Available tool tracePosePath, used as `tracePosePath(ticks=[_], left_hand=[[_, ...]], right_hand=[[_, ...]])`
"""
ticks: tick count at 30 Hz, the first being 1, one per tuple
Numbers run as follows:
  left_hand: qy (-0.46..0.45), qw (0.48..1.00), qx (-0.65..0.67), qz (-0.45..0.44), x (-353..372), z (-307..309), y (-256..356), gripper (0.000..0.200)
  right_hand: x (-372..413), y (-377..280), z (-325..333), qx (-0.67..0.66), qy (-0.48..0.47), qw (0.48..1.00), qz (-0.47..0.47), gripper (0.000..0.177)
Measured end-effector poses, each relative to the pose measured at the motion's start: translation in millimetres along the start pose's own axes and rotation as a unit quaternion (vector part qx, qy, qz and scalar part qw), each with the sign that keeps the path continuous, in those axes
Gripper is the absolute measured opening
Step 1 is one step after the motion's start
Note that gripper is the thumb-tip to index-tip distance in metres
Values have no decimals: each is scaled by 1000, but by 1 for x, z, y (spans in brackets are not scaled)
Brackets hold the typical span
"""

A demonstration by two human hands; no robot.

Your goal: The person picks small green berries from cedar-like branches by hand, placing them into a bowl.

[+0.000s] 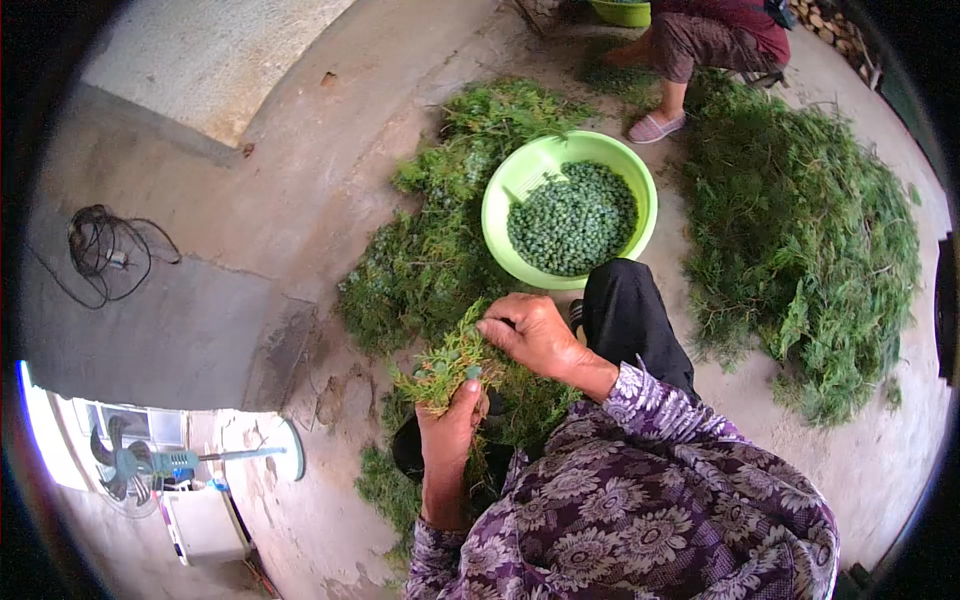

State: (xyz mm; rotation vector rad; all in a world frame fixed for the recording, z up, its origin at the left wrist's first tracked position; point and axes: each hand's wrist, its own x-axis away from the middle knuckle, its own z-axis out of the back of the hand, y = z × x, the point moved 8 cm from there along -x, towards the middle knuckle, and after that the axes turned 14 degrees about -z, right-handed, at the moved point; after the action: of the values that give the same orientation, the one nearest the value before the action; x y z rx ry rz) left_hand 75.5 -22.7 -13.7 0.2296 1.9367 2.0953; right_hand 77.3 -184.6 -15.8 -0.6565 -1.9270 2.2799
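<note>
Sprig (445, 370), 1, green and yellow: held above the lap, on the near side of the basin (520, 165); at least 1 blue-green berry (472, 372) is shown by the thumb.

Left hand (447, 425): closed round the sprig's base.

Right hand (540, 335): thumb and fingertips brought together at the sprig's edge; whether anything is pinched cannot be told at this scale.

Basin, 1, lime green: set on the floor (350, 180) just beyond the right knee (635, 310); part filled with loose berries (575, 225).

Piles, 2, of cut branches: left pile (415, 280) beside the basin, right pile (800, 250) apart from it.

Co-worker (715, 45), 1: seated beyond.

Step in hand, as judged: berries being picked from the sprig. Called for next: a firm left hold and a light pinch, leaf excluded.
</note>
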Motion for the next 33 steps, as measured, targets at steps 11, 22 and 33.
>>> tracePosePath(ticks=[11,22,33], left_hand=[[21,998,46,41,8,40,1,15],[31,998,51,23,5,40,3,16],[35,997,-68,-24,3,26,26,11]], right_hand=[[-8,71,2,-578,-132,709,-383,8],[4,15,-15,-449,-272,790,-317,23],[-2,2,-21,-383,-275,822,-320,30]])
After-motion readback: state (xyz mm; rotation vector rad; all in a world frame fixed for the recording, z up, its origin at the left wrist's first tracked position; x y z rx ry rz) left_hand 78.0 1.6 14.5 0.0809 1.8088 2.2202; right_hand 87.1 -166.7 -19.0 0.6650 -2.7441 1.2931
